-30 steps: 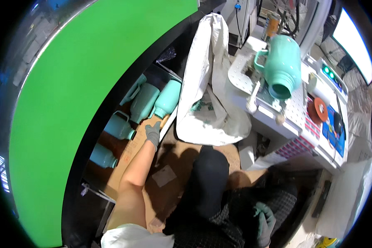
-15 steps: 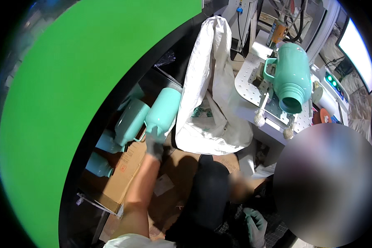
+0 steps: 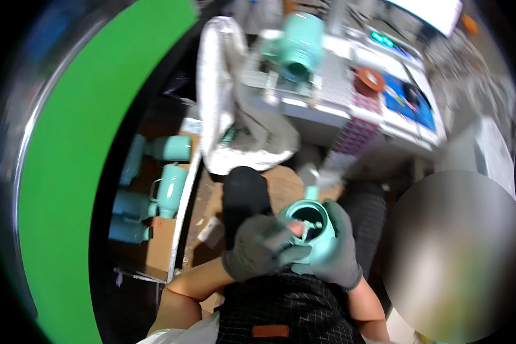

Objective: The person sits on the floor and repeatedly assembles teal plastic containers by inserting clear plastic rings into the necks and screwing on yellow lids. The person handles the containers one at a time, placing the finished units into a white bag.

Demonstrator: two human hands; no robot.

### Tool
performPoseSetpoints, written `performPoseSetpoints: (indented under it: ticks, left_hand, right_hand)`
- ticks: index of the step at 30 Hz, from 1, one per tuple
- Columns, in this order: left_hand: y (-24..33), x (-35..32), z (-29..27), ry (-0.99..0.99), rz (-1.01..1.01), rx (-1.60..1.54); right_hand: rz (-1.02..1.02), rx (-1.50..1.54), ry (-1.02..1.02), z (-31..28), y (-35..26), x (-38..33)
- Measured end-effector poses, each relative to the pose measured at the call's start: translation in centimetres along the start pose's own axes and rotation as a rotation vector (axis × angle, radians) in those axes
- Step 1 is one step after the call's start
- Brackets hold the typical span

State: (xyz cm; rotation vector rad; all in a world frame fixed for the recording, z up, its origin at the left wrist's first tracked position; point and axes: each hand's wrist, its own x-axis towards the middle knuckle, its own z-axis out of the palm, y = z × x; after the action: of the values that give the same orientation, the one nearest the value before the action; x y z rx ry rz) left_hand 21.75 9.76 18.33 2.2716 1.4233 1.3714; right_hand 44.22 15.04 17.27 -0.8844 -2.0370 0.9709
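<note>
A mint-green plastic jug (image 3: 323, 245) sits tilted over my lap, its round mouth facing up toward me. My right hand (image 3: 343, 246), in a grey glove, is wrapped round its right side. My left hand (image 3: 262, 245), gloved too and blurred, is closed at the left rim of the mouth, with one bare fingertip over the opening. Beside that fingertip, inside the mouth, shows a small pale-green piece (image 3: 311, 229); whether the fingers grip it is unclear. The jug's handle (image 3: 311, 192) points away from me.
Several mint-green jugs, one of them upright-looking with a handle (image 3: 170, 190), lie on cardboard at the left. A white sack (image 3: 215, 103) hangs open ahead. Another jug (image 3: 302, 43) rests on a perforated bench fixture, near an orange-brown roll (image 3: 368, 81) and blue mat (image 3: 410, 103).
My left hand has come from a jug on the left cardboard to my lap. A jug is now there, with my right hand round it. The view has swung rightward.
</note>
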Motion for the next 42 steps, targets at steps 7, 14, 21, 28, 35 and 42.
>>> performPoseSetpoints:
  ticks: [7,14,21,28,35,42]
  left_hand:
    - [0.3,6.4,7.0,-0.651,-0.033,-0.66]
    - [4.7,10.7,10.3,-0.836,0.241,-0.207]
    - [5.6,10.5,11.3,-0.958,0.24,-0.101]
    - [4.2,8.8,11.5,-0.989,0.03,-0.46]
    - [3.9,9.7,9.2,-1.012,-0.115,-0.424]
    - [-2.3,4.6,2.5,-0.427,-0.22,-0.513]
  right_hand:
    - [0.258,0.359,0.038,-6.1,3.7,-9.2]
    - [0.151,-0.199,0.039,-11.1,-3.5,-7.6]
    - [0.172,-0.489,-0.433,-14.4,-4.8,-3.8]
    - [0.162,-0.574,-0.778,-14.2,-3.9,-1.5]
    - [-0.208,-0.719,-0.52,-11.8,-2.3,-1.6]
    - [0.156,0.129,0.877,-9.0,1.5,-7.9]
